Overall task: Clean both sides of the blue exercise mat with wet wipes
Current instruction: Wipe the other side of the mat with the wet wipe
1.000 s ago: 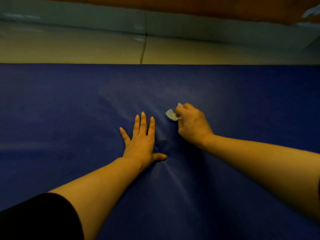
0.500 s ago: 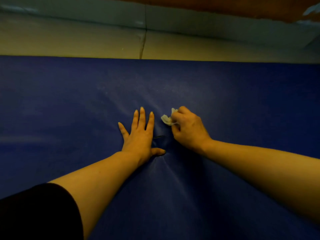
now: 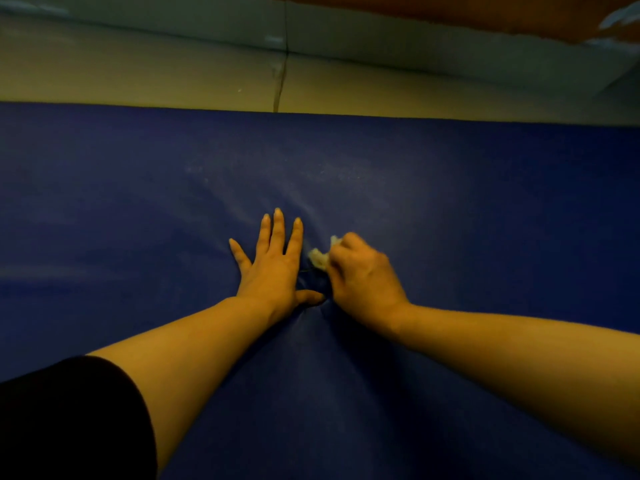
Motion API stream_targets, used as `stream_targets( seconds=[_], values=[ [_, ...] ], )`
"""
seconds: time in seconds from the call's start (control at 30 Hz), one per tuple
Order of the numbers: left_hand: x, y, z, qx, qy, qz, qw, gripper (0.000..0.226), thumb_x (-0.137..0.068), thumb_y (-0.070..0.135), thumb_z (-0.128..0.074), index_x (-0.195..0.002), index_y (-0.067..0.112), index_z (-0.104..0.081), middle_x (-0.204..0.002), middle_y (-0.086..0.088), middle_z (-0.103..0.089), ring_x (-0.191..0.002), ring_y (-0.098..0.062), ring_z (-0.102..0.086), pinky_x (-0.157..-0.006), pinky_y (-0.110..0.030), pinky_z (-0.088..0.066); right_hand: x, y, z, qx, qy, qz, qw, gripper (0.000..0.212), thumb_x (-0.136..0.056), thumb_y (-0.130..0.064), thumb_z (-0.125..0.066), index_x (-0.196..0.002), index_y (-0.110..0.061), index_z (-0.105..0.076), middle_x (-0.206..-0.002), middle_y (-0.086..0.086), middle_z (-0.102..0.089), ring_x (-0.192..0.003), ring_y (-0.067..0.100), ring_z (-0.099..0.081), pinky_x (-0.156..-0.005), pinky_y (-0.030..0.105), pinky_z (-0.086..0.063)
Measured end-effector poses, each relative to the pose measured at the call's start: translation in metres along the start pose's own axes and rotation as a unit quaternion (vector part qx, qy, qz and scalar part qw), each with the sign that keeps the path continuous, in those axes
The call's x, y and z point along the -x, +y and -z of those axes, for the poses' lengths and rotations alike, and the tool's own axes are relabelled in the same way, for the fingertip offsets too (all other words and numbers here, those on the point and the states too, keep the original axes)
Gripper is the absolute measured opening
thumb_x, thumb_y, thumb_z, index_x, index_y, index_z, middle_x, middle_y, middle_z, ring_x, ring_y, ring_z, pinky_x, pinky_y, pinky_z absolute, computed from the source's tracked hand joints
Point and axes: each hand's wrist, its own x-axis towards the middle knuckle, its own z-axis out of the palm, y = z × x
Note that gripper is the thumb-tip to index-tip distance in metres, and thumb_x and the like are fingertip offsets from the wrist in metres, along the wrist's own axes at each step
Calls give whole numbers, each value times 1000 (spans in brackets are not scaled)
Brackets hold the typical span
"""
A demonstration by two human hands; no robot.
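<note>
Fingers (image 3: 277,230) flat on blue mat (image 3: 485,209), pale floor (image 3: 138,74) beyond

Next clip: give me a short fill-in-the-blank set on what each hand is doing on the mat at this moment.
1. The left hand lies ____ on the blue mat, fingers straight.
2. The right hand grips a crumpled ____.
3. The wipe shows just ____ the left hand's fingers.
4. Beyond the mat's far edge lies a pale ____ with a seam.

Missing words: flat; wipe; right of; floor
</note>
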Motion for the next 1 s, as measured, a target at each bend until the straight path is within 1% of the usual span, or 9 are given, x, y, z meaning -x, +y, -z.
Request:
stream_targets(
  seconds=[0.1, 0.23, 0.33, 0.47, 0.57, 0.7, 0.83, 0.93, 1.0],
  values=[
    [0, -1, -2, 4, 5, -4, 1000, 121, -77, 64, -64, -149, 24, 25, -152, -7, 38, -142, -25, 32, -106, -69, 9, -3, 15, 5, -7, -17, -6, 1000, 20, -90, -21, -60, -77, -5, -60, -86, 14, -55, -67, 37, -57, -58, 40, -50],
    [4, -4, -6, -8, 25, -24, 999, 110, -80, 66, -57, -150, 30, 20, -154, -5, 36, -142, -26, 32, -105, -69, 13, -13, 56, 22, 23, 65, -141, 988, 15, -89, -12, -60, -79, -1, -58, -96, 19, -53, -79, 42, -59, -66, 42, -51],
    [13, -5, -15, -32, 70, -61, 995, 90, -88, 63, -47, -152, 34, 10, -159, 0, 24, -145, -24, 26, -107, -67, 14, 2, 33, 11, 59, 86, -106, 989, 7, -87, -6, -58, -83, 0, -59, -93, 19, -53, -71, 40, -60, -58, 36, -49],
    [31, -6, -39, 7, 161, -118, 980, 67, -96, 45, -44, -153, 22, -16, -162, -5, -5, -149, -22, 0, -113, -60, 7, 44, -14, -9, 20, -13, 13, 1000, 6, -81, -2, -63, -79, -4, -57, -84, 14, -53, -57, 32, -53, -47, 31, -40],
    [48, -12, -57, 13, 239, -165, 957, 60, -94, 39, -39, -148, 12, -35, -156, -14, -28, -142, -31, -30, -111, -58, -19, 37, 8, 8, 54, -28, -32, 998, 8, -87, -11, -61, -85, -4, -58, -93, 17, -54, -72, 38, -57, -58, 36, -44],
    [74, -13, -71, -4, 236, -145, 961, 61, -93, 39, -32, -147, 9, -37, -154, -14, -32, -140, -30, -36, -110, -54, -33, 27, 30, 35, 120, -40, -186, 974, 16, -97, -23, -48, -90, -9, -46, -105, 18, -47, -86, 41, -53, -66, 40, -36],
    [74, -13, -80, -16, 240, -121, 963, 62, -93, 39, -32, -141, 0, -44, -149, -17, -40, -136, -30, -41, -114, -50, -29, 46, -35, 11, 107, -124, -97, 982, 25, -91, -10, -51, -115, -9, -51, -121, 12, -46, -100, 35, -54, -77, 37, -41],
    [69, -14, -83, -15, 257, -134, 957, 60, -93, 37, -34, -138, -2, -47, -146, -19, -44, -135, -33, -43, -113, -49, -24, 55, -51, 1, 68, -180, -7, 981, 18, -91, -13, -52, -108, -12, -52, -114, 9, -47, -96, 33, -55, -75, 36, -44],
    [69, -12, -83, -32, 259, -129, 957, 60, -94, 36, -33, -138, -3, -47, -145, -20, -44, -134, -33, -44, -113, -52, -29, 43, -27, 12, 83, -173, -45, 980, 7, -93, -20, -52, -94, -16, -47, -109, 9, -48, -95, 32, -54, -69, 33, -38]
  ],
)
